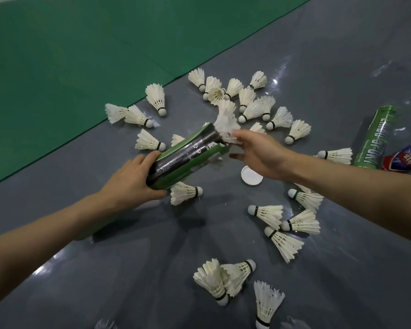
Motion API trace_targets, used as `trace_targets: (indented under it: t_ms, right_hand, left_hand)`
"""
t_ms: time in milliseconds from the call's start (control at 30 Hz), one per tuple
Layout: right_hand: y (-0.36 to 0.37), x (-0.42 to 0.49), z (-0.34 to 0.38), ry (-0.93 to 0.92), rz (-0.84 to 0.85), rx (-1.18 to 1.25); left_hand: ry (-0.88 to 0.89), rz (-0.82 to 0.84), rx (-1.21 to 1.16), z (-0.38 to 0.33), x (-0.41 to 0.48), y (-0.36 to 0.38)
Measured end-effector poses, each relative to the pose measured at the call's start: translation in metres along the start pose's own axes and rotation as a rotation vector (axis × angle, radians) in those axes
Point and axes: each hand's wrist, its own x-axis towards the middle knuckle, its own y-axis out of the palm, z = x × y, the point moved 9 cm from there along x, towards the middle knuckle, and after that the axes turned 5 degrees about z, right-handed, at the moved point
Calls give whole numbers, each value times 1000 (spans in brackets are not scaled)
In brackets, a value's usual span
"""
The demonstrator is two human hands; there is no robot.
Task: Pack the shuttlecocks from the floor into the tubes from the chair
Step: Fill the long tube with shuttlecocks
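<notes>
Left hand: fingers and thumb wrapped round the near end of the tube, holding it clear of the floor and tilted, mouth pointing far and right. Judged purpose: to present the opening to the other hand.

Right hand: fingertips pinch the feather skirt of a shuttlecock at the mouth. The skirt stands out of the tube; the cork is not visible and is presumably inside. The tube's green wrap looks torn near the mouth.

Lid: flat on the floor just below the right hand, likely kept within reach for closing.

Loose shuttlecocks: scattered around both hands, thickest at the far side. Most remain unpacked.

Second tube: lying at right beside a packet. Green mat at far left.
</notes>
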Motion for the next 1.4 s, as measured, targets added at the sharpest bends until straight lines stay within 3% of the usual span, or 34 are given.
trace_targets:
  t_ms: [133, 467, 800, 1000, 1067, 1133, 1233, 1267, 1333, 1400]
  right_hand:
    - [-4, -7, 18, -52, -98, -392]
    - [-13, -48, 30, -297, -242, -664]
    - [-27, -71, 8, -282, -69, -719]
    - [-1, -77, -25, 56, 401, -683]
    - [3, -80, -32, 99, 487, -660]
    - [-6, -78, -30, 85, 425, -514]
    - [-62, -73, -21, 66, 37, -103]
    - [-85, -75, -20, 47, -101, -77]
    - [-133, -84, -28, 75, -321, -302]
    - [-164, -94, -54, 252, -344, -659]
  left_hand:
    - [6, -17, -39, -2, 3, -4]
    - [130, -3, 18, -36, -2, 1]
    - [125, 52, 66, -54, 3, 12]
    - [258, 35, 202, -81, 5, 18]
    - [308, 20, 249, -94, 10, 21]
    - [304, 20, 255, -104, 17, 22]
    - [237, 69, 236, -106, 30, 27]
    - [207, 94, 227, -102, 34, 29]
    - [165, 134, 226, -94, 37, 35]
    - [154, 158, 257, -87, 36, 42]
